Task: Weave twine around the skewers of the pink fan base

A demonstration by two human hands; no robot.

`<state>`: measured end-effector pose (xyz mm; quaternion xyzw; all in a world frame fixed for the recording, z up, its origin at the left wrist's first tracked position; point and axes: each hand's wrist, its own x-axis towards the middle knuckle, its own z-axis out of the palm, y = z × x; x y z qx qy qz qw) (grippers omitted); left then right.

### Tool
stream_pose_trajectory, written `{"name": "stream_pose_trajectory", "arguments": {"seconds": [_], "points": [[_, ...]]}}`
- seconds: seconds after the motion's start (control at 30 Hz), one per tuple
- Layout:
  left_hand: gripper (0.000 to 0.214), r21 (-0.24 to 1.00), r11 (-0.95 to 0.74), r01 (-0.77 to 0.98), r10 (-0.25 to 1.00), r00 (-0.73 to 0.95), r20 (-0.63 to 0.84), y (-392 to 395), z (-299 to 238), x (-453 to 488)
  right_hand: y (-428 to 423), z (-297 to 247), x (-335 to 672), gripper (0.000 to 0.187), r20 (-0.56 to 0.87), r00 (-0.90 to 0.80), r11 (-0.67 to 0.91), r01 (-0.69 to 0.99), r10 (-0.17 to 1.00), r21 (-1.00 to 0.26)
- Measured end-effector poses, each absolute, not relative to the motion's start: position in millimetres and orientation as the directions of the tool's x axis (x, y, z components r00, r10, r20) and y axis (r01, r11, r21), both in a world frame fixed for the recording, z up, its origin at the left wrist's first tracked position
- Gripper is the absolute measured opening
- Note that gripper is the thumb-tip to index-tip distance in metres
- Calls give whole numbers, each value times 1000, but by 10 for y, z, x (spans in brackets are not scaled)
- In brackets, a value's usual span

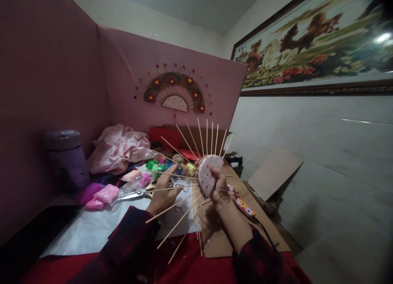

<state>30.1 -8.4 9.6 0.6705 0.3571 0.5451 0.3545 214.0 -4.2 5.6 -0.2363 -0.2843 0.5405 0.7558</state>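
My right hand (pixel 218 188) is closed on a half-round disc (pixel 208 174) covered in white cloth with small red dots. Several thin wooden sticks (pixel 207 138) fan out from the disc, upward and to the left and down. My left hand (pixel 162 193) sits left of the disc with its fingers among the lower sticks, pinching them. Both sleeves are dark red. The piece is held up above the table.
A finished fan with flowers (pixel 175 93) hangs on the pink partition (pixel 129 71). The table holds pink clay packets (pixel 106 192), scissors (pixel 144 189), dotted cloth (pixel 118 146), a purple flask (pixel 67 157), white paper (pixel 92 226), cardboard (pixel 221 235) and a beaded tool (pixel 241 202). A framed picture (pixel 316 42) hangs on the right.
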Motion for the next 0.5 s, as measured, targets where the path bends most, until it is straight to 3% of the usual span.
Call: {"name": "stream_pose_trajectory", "arguments": {"seconds": [0.13,0.27,0.43,0.5], "points": [[35,961,-228,-158,902,337,270,-184,82,386,-55,40,2112,29,159,207,259,-693,965,-673],[19,950,-33,-310,895,415,166,-234,35,438,-63,38,2095,29,163,187,248,-694,969,-676],[50,875,150,-460,849,514,125,-167,96,349,-53,67,2124,28,177,214,277,-691,961,-668],[51,806,231,-545,858,505,96,-122,132,291,-51,77,2146,28,178,222,283,-690,959,-666]]}}
